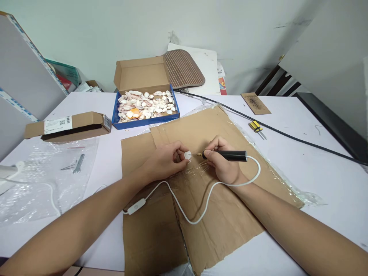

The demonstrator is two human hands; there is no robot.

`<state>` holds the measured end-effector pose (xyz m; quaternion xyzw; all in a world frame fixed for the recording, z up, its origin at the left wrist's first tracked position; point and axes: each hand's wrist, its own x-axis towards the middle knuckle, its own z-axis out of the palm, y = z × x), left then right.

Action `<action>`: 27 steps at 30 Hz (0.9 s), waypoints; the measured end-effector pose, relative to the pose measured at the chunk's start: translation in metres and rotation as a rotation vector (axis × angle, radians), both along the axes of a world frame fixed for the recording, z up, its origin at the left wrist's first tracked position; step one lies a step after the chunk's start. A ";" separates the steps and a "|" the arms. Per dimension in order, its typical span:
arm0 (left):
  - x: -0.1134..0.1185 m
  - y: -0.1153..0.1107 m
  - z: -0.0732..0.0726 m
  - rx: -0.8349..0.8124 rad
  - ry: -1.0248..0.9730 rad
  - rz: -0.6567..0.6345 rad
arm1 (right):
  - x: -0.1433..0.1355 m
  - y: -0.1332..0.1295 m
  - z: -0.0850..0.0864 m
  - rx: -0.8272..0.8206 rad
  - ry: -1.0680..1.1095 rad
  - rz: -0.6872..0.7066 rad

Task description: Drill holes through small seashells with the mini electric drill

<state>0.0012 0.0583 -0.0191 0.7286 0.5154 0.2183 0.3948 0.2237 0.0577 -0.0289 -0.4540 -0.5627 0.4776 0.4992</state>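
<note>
Between the thumb and fingers of my left hand [169, 159] is a small white seashell [188, 155], held just above the cardboard sheet [212, 214]. My right hand [222, 161] grips a black pen-shaped mini electric drill [232, 155] with a brass-coloured chuck. Its thin bit points left and reaches the shell; whether it has gone into the surface is too small to tell. A white cord [189, 221] leaves the drill's rear end and loops across the cardboard to an inline switch [136, 206] under my left forearm.
A blue-sided box [146, 122] of several shells stands open at the back. Left are a narrow cardboard box [77, 132], a small wrench [78, 164] and plastic wrap [71, 191]. Right lie yellow-black screwdrivers [255, 125], a cardboard scrap [255, 103] and a long black cable [276, 131].
</note>
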 end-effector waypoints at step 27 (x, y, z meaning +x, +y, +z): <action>0.000 0.000 -0.001 0.011 -0.013 -0.009 | 0.001 0.001 0.001 -0.012 0.014 0.024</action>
